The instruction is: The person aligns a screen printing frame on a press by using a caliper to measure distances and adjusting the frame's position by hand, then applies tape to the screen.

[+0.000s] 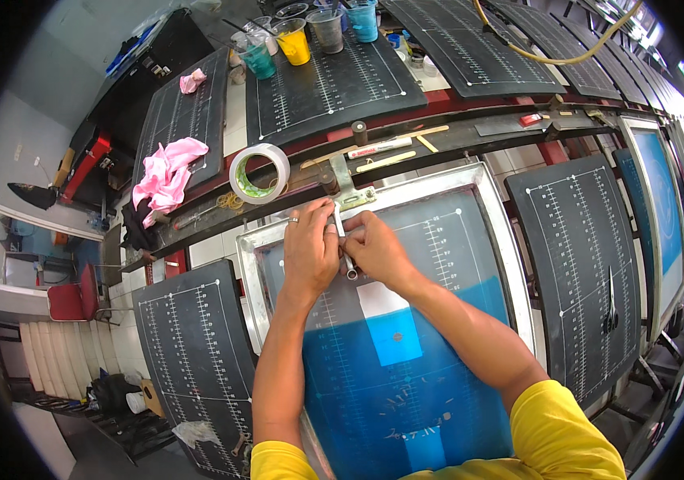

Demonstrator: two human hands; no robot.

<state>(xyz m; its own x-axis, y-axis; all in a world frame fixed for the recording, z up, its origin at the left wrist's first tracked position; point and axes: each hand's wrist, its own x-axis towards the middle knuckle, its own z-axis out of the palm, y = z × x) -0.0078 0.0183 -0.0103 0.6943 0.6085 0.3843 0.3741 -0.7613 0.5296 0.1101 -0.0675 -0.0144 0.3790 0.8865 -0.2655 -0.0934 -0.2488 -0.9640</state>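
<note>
A silver wrench (351, 267) with a ring at its near end lies between my hands, over the top edge of a metal-framed printing screen (430, 186). My left hand (310, 250) is closed at the far part of the wrench, its fingers bent beside a metal hinge clamp (349, 190). My right hand (375, 253) pinches the wrench's shaft from the right, thumb and fingers bent. The wrench's far end is partly hidden by my left fingers. Blue mesh covers the screen's near part, and a pale rectangle (391, 324) shows through it.
A tape roll (279, 170), a marker (379, 148) and wooden sticks lie on the dark rail beyond. Pink cloth (167, 174) is at the left. Several cups, including a yellow one (294, 46), stand on a far black board. Scissors (611, 308) rest on the right board.
</note>
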